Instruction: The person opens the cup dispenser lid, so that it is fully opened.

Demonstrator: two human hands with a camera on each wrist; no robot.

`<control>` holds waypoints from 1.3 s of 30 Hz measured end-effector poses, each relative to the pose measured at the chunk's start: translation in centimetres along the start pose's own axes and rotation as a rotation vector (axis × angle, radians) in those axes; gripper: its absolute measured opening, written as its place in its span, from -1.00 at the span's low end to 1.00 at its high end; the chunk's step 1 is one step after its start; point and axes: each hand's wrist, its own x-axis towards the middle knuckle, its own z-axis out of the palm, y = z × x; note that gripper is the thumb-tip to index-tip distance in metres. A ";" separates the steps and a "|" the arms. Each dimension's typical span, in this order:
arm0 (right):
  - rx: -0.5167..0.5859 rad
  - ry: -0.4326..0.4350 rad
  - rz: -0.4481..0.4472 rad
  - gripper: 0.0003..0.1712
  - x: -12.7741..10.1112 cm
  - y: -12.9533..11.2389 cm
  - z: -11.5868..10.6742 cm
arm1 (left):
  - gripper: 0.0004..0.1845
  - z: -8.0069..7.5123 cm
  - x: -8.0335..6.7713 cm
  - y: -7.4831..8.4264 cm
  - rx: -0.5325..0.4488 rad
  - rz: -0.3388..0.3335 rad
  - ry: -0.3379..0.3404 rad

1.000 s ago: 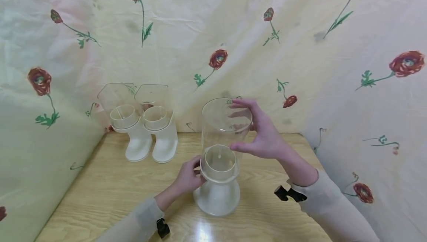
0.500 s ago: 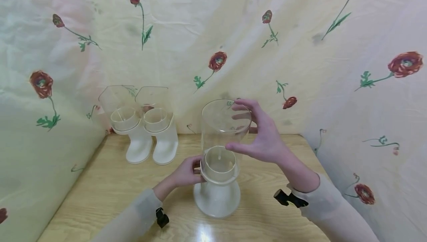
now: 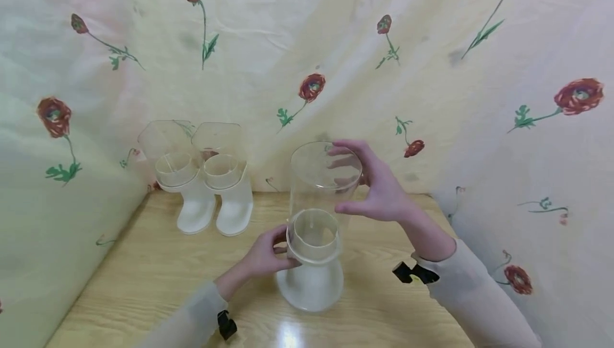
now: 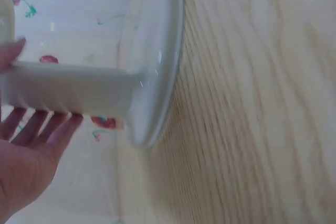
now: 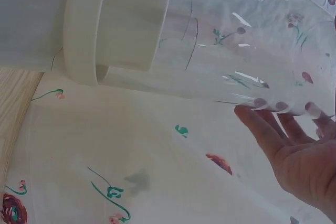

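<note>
Gripping dispenser (image 3: 314, 231), both hands

Your right hand (image 3: 384, 191) grips a clear, glossy plastic cylinder (image 3: 323, 177), smooth enough to show the cloth (image 3: 431, 71) through it. Your left hand (image 3: 266, 255) holds its white base (image 3: 312, 284), an opaque plastic with a soft sheen. The table (image 3: 158, 278) is pale wood grain under a smooth, shiny finish that reflects light. The hanging cloth is thin, creased and faintly satiny, printed with flowers. Two more dispensers (image 3: 203, 177) are the same clear and white plastic.
</note>
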 end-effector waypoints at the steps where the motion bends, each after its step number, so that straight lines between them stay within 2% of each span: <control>1: -0.002 0.004 0.009 0.25 0.1 0.0 0.0 | -0.16 -0.4 0.2 0.1 0.006 0.014 -0.014; 6: -0.058 0.077 0.082 0.30 -0.2 -1.1 -0.2 | -0.16 -2.2 1.5 -0.4 0.022 0.063 -0.128; 10: -0.098 0.115 0.124 0.22 -0.3 -2.4 -0.2 | -0.19 -2.7 2.2 -0.6 0.012 0.053 -0.176; 16: -0.130 0.096 0.139 0.09 0.1 -3.1 -0.4 | -0.17 -2.5 2.4 -0.5 -0.021 0.024 -0.165; 20: -0.070 0.059 0.117 0.10 0.2 -2.6 -1.0 | -0.14 -1.9 1.9 -0.3 -0.029 0.005 -0.117; 26: -0.002 -0.055 0.076 0.11 0.4 -1.9 -1.8 | -0.19 -1.0 0.9 -0.4 -0.030 0.011 -0.059; 29: -0.044 -0.073 0.082 0.14 0.3 -2.3 -2.1 | -0.17 -1.0 0.8 -0.6 -0.018 0.017 -0.076; 32: -0.106 -0.042 0.098 0.13 0.1 -3.2 -1.9 | -0.14 -1.0 0.8 -1.0 -0.027 -0.003 -0.133; 35: -0.149 -0.004 0.113 0.03 0.1 -4.2 -1.3 | -0.13 -0.9 0.9 -1.3 -0.062 -0.023 -0.177; 39: -0.183 0.008 0.132 -0.14 0.6 -4.6 -0.9 | -0.15 -0.9 1.0 -1.4 -0.092 -0.018 -0.160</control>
